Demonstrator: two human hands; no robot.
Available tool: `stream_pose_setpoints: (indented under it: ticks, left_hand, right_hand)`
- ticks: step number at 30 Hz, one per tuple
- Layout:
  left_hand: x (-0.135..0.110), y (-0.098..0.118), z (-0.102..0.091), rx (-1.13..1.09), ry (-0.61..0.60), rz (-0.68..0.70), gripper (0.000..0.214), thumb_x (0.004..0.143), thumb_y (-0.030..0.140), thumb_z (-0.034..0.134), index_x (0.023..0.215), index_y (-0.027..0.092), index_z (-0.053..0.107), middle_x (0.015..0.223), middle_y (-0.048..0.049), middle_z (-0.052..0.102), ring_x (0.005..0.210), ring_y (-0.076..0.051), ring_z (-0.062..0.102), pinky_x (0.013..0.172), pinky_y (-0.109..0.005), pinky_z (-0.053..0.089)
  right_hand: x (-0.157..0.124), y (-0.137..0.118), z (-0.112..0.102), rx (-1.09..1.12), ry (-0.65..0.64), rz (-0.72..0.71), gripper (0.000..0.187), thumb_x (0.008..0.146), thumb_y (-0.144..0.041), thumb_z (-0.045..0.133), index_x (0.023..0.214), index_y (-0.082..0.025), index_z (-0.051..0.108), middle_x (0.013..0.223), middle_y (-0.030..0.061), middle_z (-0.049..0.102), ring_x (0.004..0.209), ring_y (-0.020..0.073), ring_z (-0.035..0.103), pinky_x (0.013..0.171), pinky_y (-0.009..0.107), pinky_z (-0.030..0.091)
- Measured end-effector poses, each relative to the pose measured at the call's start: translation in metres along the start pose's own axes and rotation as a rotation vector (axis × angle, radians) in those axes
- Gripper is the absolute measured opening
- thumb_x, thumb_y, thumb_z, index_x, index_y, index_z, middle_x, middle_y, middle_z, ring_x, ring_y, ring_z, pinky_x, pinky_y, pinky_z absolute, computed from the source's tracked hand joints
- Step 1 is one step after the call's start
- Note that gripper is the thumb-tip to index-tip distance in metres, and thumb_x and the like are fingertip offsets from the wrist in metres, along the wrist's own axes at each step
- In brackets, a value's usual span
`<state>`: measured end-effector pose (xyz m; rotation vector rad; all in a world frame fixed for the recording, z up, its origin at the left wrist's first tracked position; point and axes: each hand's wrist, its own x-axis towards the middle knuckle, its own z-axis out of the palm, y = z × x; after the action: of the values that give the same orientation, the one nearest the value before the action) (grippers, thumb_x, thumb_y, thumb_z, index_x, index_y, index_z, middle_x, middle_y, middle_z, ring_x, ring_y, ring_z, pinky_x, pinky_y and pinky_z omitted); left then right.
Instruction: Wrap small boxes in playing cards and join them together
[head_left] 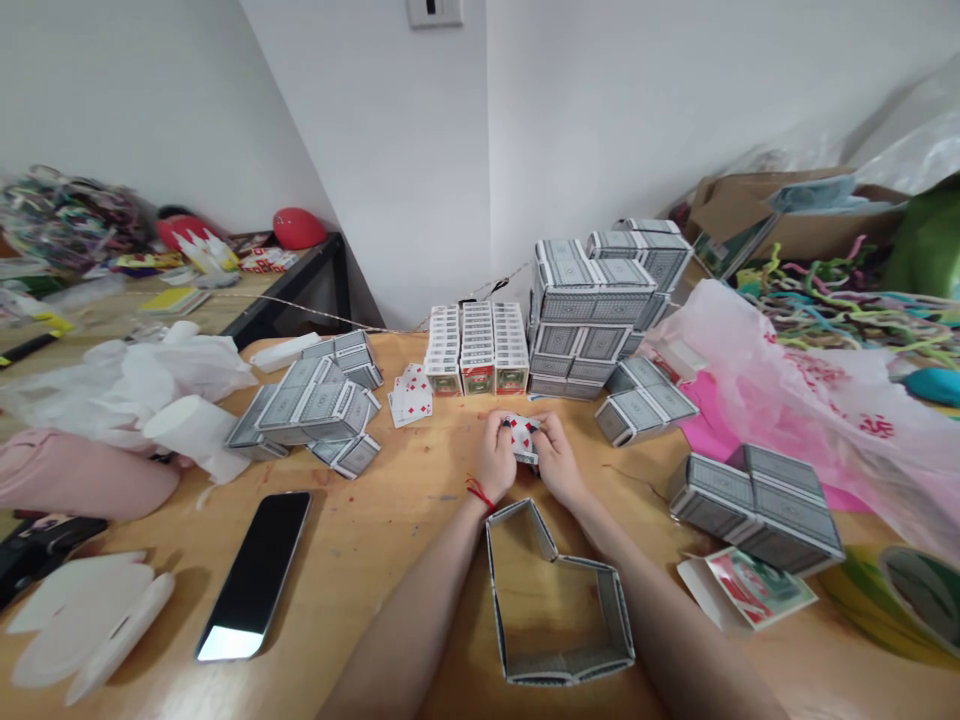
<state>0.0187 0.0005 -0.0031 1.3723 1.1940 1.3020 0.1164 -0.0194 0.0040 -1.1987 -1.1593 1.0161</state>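
My left hand (495,455) and my right hand (556,458) meet over the wooden table (390,540), both closed around a small deck of playing cards (521,437) with red pips showing. A red string circles my left wrist. Between my forearms lies an empty open card carton sleeve (559,600). Just beyond my hands stand rows of small card packs (477,348), and a loose fan of cards (411,396) lies to their left.
Grey card cartons are stacked at the back right (600,300), with more lying left (307,405) and right (757,505). A black phone (255,572) lies at the front left. A pink plastic bag (787,400) and white bags (150,375) flank the table.
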Motion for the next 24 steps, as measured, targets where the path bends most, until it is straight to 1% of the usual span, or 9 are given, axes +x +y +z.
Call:
stream_pose_setpoints:
  ticks: [6,11,15,17,24]
  left_hand:
    - [-0.0003,0.0040,0.0002,-0.026,0.017,-0.018,0.018,0.076,0.014,0.033,0.082,0.018,0.050,0.082,-0.0012,0.054,0.076,-0.012,0.050,0.070,-0.023,0.041]
    - [-0.0007,0.0058,-0.0004,-0.033,0.012,-0.034,0.017,0.075,0.015,0.034,0.081,0.018,0.050,0.081,-0.0011,0.054,0.075,-0.012,0.050,0.070,-0.023,0.041]
    - [-0.0011,0.0056,0.0000,-0.040,0.021,-0.024,0.017,0.075,0.015,0.034,0.078,0.017,0.050,0.079,-0.0010,0.053,0.075,-0.012,0.049,0.069,-0.023,0.040]
    - [-0.0008,0.0046,0.0003,-0.048,0.024,-0.020,0.016,0.074,0.016,0.035,0.077,0.017,0.050,0.078,-0.0008,0.052,0.074,-0.012,0.049,0.068,-0.023,0.040]
    - [-0.0011,0.0032,0.0010,-0.067,0.021,0.002,0.013,0.074,0.016,0.034,0.071,0.018,0.046,0.073,0.0005,0.049,0.071,-0.011,0.047,0.067,-0.022,0.039]
  right_hand:
    - [-0.0012,0.0018,0.0003,-0.017,-0.012,-0.020,0.007,0.076,-0.025,0.037,0.081,-0.023,0.043,0.068,-0.0017,0.047,0.062,0.0141,0.045,0.056,0.025,0.039]
    - [-0.0021,0.0050,0.0004,-0.042,0.024,-0.082,0.011,0.076,-0.023,0.037,0.082,-0.022,0.045,0.074,-0.0008,0.048,0.067,0.0141,0.046,0.063,0.026,0.039]
    - [-0.0016,0.0065,0.0001,-0.069,0.048,-0.103,0.012,0.074,-0.021,0.037,0.081,-0.021,0.046,0.074,-0.0007,0.048,0.069,0.0142,0.046,0.065,0.026,0.039]
    - [-0.0014,0.0068,-0.0002,-0.074,0.051,-0.102,0.012,0.073,-0.020,0.037,0.080,-0.021,0.046,0.073,-0.0008,0.049,0.069,0.0141,0.046,0.064,0.026,0.039]
    - [-0.0021,0.0037,-0.0005,-0.040,0.017,-0.054,0.009,0.072,-0.020,0.037,0.071,-0.022,0.046,0.065,-0.0023,0.047,0.056,0.0130,0.043,0.052,0.024,0.037]
